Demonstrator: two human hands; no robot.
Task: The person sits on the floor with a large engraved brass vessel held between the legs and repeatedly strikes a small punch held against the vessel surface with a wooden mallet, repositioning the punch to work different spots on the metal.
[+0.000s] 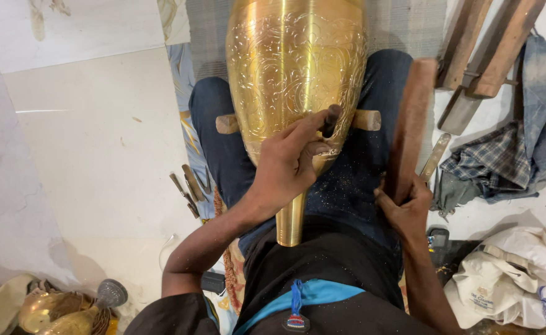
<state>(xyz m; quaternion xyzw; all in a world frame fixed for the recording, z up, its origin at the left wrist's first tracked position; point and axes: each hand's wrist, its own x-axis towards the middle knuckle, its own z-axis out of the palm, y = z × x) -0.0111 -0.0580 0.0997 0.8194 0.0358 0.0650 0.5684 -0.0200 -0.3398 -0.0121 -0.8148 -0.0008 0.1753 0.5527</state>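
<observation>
A large engraved brass vase (pixel 291 68) lies across my lap, its narrow neck pointing toward my body. It rests on a wooden bar (pixel 367 120) that sticks out on both sides. My left hand (pixel 288 162) holds a short dark chisel (pixel 330 119) with its tip against the vase's lower body. My right hand (pixel 405 208) grips a long wooden mallet (pixel 409 124), raised upright beside my right thigh. Fine metal filings dust my dark trousers.
Several small chisels (pixel 187 189) lie on the floor by my left thigh. Wooden blocks (pixel 483 56) and crumpled cloth (pixel 508 155) sit at the right, with a white bag (pixel 514 279) at bottom right. Brass pieces (pixel 56 310) rest at bottom left.
</observation>
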